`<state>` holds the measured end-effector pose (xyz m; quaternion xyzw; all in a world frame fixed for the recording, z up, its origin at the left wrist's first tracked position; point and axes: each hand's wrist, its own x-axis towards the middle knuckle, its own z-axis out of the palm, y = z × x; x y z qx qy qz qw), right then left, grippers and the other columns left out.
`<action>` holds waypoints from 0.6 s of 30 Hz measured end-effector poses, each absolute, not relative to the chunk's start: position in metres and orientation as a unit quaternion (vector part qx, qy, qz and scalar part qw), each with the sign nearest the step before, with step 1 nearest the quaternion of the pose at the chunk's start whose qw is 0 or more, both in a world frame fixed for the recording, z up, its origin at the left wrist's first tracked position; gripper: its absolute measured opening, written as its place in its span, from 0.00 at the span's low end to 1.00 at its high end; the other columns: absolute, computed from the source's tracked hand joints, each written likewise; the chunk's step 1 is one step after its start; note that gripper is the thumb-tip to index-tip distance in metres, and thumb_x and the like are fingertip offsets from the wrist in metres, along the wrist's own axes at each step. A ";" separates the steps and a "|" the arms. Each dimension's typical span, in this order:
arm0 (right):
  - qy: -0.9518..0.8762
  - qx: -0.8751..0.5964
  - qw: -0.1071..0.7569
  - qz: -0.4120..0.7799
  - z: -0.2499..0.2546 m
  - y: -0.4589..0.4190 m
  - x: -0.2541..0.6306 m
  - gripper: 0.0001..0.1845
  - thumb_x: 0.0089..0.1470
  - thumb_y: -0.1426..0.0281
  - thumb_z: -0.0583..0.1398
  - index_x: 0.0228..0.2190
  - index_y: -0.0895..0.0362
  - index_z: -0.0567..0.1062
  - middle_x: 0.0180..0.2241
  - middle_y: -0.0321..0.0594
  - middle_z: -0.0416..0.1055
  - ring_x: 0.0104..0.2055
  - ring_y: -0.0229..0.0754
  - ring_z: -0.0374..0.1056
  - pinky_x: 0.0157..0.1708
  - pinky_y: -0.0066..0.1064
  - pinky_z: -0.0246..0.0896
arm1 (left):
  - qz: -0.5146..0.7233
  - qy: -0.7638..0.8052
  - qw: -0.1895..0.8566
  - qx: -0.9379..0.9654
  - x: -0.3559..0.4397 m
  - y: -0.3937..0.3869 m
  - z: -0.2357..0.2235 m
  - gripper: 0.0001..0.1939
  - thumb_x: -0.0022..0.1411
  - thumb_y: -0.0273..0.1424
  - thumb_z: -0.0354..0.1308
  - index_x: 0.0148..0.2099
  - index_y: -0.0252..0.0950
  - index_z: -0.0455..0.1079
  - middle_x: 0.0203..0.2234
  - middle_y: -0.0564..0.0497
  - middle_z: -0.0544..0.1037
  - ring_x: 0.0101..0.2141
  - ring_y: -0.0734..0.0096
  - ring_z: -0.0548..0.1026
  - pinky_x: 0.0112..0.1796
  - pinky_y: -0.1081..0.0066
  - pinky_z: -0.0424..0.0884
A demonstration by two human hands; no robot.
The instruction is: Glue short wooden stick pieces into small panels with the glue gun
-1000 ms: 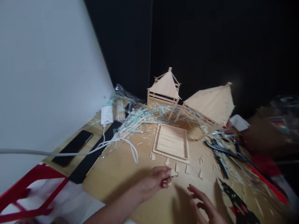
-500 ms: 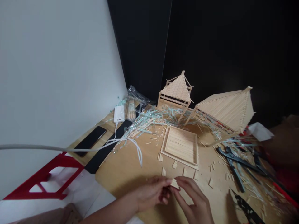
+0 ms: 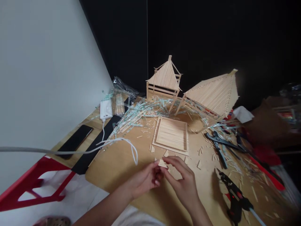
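Observation:
Between my two hands is a small piece made of short wooden sticks [image 3: 162,163] laid side by side. My left hand [image 3: 148,179] pinches its left end, with the other fingers curled beneath. The thumb and fingertips of my right hand [image 3: 181,175] close on its right side. Just beyond my hands, a few similar small stick pieces [image 3: 166,153] lie on the board. Behind them rests a square stick-built base [image 3: 172,135] with a raised rim. Two stick-built pavilions with peaked roofs stand at the back: a smaller one [image 3: 166,77] and a larger, tilted one [image 3: 213,94].
A black glue gun [image 3: 235,194] and pliers [image 3: 218,144] lie on the right. Loose sticks and plastic wrappers [image 3: 134,114] are heaped behind the base. On the left are a phone [image 3: 75,141], a white power bank [image 3: 106,109] and a cable [image 3: 127,140]. A red stool [image 3: 35,182] stands below.
The view has turned right and down, bringing more of the glue gun into sight. Both hands keep hold of the small stick piece.

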<state>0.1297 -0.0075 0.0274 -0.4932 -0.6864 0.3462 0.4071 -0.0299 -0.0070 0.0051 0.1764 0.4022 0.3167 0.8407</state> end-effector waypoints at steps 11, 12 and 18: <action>-0.649 -0.502 0.416 0.392 0.030 -0.008 0.143 0.11 0.54 0.73 0.61 0.39 0.51 0.76 0.37 0.39 0.73 0.41 0.41 0.69 0.40 0.30 0.64 | 0.310 0.343 0.886 0.033 -0.009 -0.006 -0.009 0.18 0.54 0.43 0.62 0.37 0.32 0.71 0.30 0.53 0.69 0.27 0.80 0.64 0.26 0.79 0.57; -0.645 -0.503 0.416 0.398 0.030 -0.009 0.143 0.10 0.53 0.73 0.61 0.39 0.51 0.76 0.37 0.38 0.73 0.40 0.41 0.69 0.40 0.30 0.64 | 0.306 0.343 0.887 0.034 -0.008 -0.007 -0.009 0.19 0.52 0.43 0.64 0.37 0.32 0.71 0.30 0.53 0.69 0.28 0.79 0.64 0.26 0.79 0.57; -0.641 -0.495 0.411 0.418 0.028 -0.015 0.142 0.10 0.54 0.73 0.61 0.40 0.51 0.76 0.37 0.39 0.72 0.40 0.40 0.69 0.40 0.30 0.64 | 0.308 0.361 0.879 0.039 -0.013 -0.013 -0.014 0.23 0.44 0.44 0.69 0.37 0.31 0.73 0.29 0.52 0.70 0.28 0.79 0.65 0.26 0.78 0.57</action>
